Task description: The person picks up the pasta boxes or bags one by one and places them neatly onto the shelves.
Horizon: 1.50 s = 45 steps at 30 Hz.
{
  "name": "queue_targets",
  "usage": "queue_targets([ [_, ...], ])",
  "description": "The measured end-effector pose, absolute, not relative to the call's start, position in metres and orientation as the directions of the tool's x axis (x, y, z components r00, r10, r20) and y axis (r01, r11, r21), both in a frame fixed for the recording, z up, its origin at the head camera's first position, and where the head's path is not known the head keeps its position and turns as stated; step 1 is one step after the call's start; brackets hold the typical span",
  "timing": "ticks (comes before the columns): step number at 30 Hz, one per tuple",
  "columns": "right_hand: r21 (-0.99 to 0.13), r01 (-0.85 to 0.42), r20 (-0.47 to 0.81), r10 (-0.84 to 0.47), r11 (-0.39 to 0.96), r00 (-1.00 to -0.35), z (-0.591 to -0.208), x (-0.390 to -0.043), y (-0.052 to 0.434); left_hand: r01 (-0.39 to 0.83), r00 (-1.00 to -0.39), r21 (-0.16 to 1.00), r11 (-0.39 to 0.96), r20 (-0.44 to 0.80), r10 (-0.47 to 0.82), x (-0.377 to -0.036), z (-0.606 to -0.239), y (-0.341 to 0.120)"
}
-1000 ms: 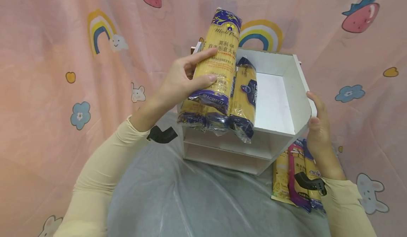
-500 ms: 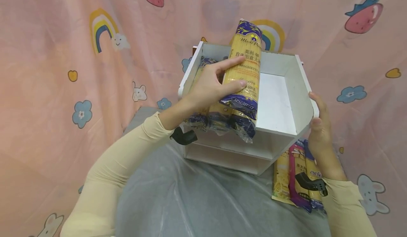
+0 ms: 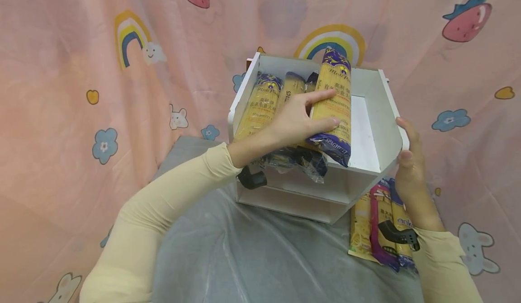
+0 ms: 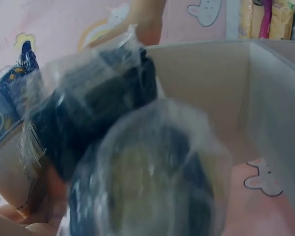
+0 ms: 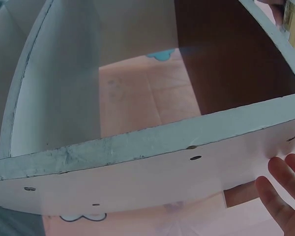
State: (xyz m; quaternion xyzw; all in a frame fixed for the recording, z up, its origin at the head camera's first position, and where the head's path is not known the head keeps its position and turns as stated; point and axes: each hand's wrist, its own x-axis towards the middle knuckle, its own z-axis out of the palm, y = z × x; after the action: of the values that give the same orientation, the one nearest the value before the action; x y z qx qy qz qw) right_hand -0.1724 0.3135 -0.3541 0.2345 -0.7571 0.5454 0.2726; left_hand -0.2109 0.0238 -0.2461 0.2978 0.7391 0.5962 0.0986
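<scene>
Left hand [image 3: 295,122] grips spaghetti pack [image 3: 333,104] (lower end blurred); right hand [image 3: 409,156] steadies shelf [image 3: 382,126].

The spaghetti packet [image 3: 334,101] in the left hand [image 3: 294,121] is golden yellow with deep purple ends and white lettering. The packets [image 3: 268,108] lying in the shelf unit [image 3: 374,126] show the same yellow, with dark blue-purple ends. The shelf unit is plain white; in the right wrist view one inner panel [image 5: 226,54] looks dark brown. More packets [image 3: 376,230] beside the right hand [image 3: 409,163] are yellow, one with a magenta stripe. Both sleeves [image 3: 163,221] are pale cream. The surface [image 3: 252,258] wears a shiny grey cover. The backdrop cloth [image 3: 61,68] is pink, printed with rainbows, strawberries, blue flowers, yellow hearts and white rabbits.
</scene>
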Motion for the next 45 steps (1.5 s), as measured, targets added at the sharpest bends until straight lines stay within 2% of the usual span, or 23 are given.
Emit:
queue_targets([
  [7, -0.694, -0.651, 0.670, -0.055, 0.308, -0.740, -0.354, -0.172, 0.314, 0.372, -0.794, 0.894, 0.252, 0.165, 0.585, -0.209, -0.249, 0.040],
  [15, -0.686, -0.649, 0.669, -0.065, 0.329, -0.740, -0.353, -0.172, 0.313, 0.400, -0.781, 0.849, 0.345, 0.118, 0.613, -0.209, -0.254, 0.057],
  [23, -0.679, -0.655, 0.676, -0.064, 0.332, -0.734, -0.352, -0.173, 0.315, 0.389, -0.808, 0.788, 0.477, 0.043, 0.588, -0.210, -0.252, 0.066],
  [31, -0.705, -0.649, 0.663, -0.059, 0.286, -0.746, -0.354, -0.174, 0.315, 0.527, -0.724, 0.630, 0.570, -0.019, 0.690, -0.216, -0.250, 0.067],
  [39, -0.717, -0.634, 0.646, -0.064, 0.290, -0.761, -0.354, -0.173, 0.313, 0.572, -0.731, 0.567, 0.593, 0.024, 0.682, -0.218, -0.252, 0.059],
  [45, -0.712, -0.643, 0.654, -0.067, 0.281, -0.754, -0.354, -0.172, 0.313, 0.639, -0.721, 0.383, 0.668, -0.007, 0.693, -0.215, -0.249, 0.052],
])
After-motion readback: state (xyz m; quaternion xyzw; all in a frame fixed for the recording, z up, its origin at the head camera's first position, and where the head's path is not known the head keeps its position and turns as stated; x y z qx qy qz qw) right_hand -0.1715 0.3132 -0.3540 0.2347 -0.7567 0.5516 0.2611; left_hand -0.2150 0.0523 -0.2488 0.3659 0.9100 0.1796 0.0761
